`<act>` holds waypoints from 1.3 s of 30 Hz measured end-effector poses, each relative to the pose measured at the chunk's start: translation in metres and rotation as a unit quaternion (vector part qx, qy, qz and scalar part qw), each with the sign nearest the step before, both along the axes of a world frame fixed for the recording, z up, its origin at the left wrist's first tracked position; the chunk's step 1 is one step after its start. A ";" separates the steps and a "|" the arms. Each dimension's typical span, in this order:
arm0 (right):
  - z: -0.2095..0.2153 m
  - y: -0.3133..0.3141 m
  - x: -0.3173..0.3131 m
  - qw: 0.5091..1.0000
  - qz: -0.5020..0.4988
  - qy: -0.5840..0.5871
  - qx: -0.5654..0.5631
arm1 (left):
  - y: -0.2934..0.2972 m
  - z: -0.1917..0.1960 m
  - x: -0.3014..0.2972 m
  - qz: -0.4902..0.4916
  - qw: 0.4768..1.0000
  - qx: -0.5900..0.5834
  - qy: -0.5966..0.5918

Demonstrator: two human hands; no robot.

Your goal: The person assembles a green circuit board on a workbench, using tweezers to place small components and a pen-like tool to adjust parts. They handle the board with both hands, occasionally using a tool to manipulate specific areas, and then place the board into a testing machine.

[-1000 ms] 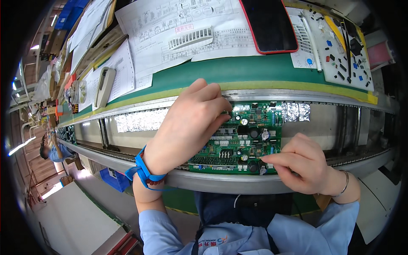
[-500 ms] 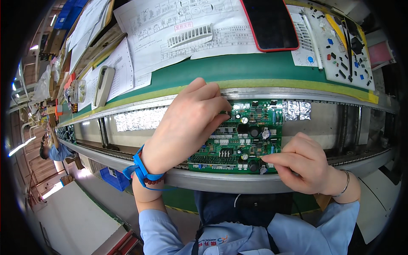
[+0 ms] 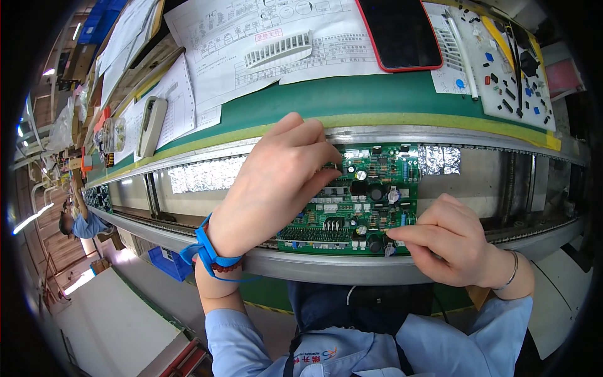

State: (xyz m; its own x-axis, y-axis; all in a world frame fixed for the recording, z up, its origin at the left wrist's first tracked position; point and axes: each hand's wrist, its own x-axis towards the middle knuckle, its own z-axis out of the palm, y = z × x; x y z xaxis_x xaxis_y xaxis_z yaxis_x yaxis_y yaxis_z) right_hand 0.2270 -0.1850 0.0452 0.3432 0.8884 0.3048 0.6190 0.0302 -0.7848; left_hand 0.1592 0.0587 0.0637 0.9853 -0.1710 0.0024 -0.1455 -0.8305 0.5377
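Observation:
A green circuit board, crowded with capacitors, connectors and other small parts, lies between the metal rails in front of me. My left hand reaches over its left part. Thumb and forefinger come together at the far edge, and whatever they pinch is hidden. Lower on the board's right side, my right hand has its forefinger tip beside a round capacitor. Its thumb and other fingers are curled in; I cannot make out anything between them. A blue wrist strap circles my left wrist.
Beyond the far rail lie printed sheets, a white slotted strip, a red-edged phone and a white board of loose components. The near rail runs before my body. Another person sits far left.
Both hands stay almost where they were on the board. The whole view has shifted very slightly.

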 end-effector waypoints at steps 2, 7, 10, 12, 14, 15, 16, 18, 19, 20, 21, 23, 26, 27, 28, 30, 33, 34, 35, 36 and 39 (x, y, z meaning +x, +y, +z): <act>0.000 0.000 0.000 1.000 -0.002 -0.001 0.002 | 0.001 0.000 0.000 -0.006 1.000 -0.006 0.007; -0.001 0.001 0.000 1.000 -0.004 -0.005 0.004 | 0.004 -0.002 -0.001 -0.005 1.000 -0.018 0.008; -0.001 0.001 0.000 1.000 -0.005 -0.009 0.004 | 0.002 -0.001 0.001 -0.008 1.000 -0.022 0.018; 0.000 0.001 0.000 1.000 -0.003 -0.011 0.002 | 0.005 -0.001 0.000 -0.014 0.999 -0.029 0.017; -0.001 0.001 0.000 1.000 -0.002 -0.015 0.003 | 0.006 -0.003 0.000 -0.015 0.999 -0.039 0.015; -0.001 0.001 0.000 1.000 -0.002 -0.017 0.003 | 0.006 -0.004 -0.001 -0.014 0.999 -0.046 0.014; -0.001 0.001 0.001 1.000 -0.003 -0.020 0.004 | 0.007 -0.005 -0.001 -0.013 0.998 -0.052 0.012; -0.003 0.000 0.002 1.000 -0.006 -0.027 0.005 | 0.009 -0.004 -0.002 -0.002 0.998 -0.057 0.013; -0.003 0.000 0.003 0.999 -0.010 -0.030 0.004 | 0.011 -0.002 -0.003 0.003 0.998 -0.059 0.011; -0.004 -0.001 0.004 0.999 -0.014 -0.034 0.003 | 0.013 -0.002 -0.004 0.009 0.998 -0.064 0.007; -0.005 -0.001 0.004 0.999 -0.019 -0.037 0.002 | 0.015 -0.002 -0.006 0.014 0.998 -0.069 0.002; -0.004 -0.001 0.006 0.999 -0.027 -0.039 -0.009 | 0.020 0.004 -0.011 0.023 0.998 -0.057 -0.020; -0.002 -0.002 0.012 0.998 -0.054 -0.033 0.002 | 0.014 0.011 -0.016 0.084 0.987 -0.066 -0.117; 0.000 -0.002 0.016 0.997 -0.073 -0.037 0.009 | 0.014 0.019 -0.019 0.084 0.985 -0.049 -0.143; 0.006 -0.003 0.019 0.995 -0.091 -0.043 0.016 | 0.012 0.023 -0.025 0.107 0.977 -0.067 -0.173; 0.024 -0.010 0.022 0.981 -0.157 -0.097 0.059 | 0.007 0.025 -0.044 0.150 0.956 -0.104 -0.230; 0.036 -0.051 0.021 0.938 -0.278 -0.174 0.116 | 0.003 0.015 -0.087 0.187 0.941 -0.098 -0.265; 0.037 -0.077 0.017 0.917 -0.336 -0.176 0.126 | 0.003 0.009 -0.101 0.207 0.936 -0.108 -0.263; 0.033 -0.104 0.017 0.891 -0.399 -0.156 0.151 | 0.004 0.001 -0.115 0.232 0.929 -0.109 -0.269; 0.028 -0.134 0.018 0.860 -0.459 -0.134 0.177 | 0.006 -0.007 -0.128 0.256 0.921 -0.110 -0.273; 0.000 -0.224 0.020 0.726 -0.634 -0.164 0.209 | 0.013 -0.026 -0.162 0.316 0.905 -0.172 -0.226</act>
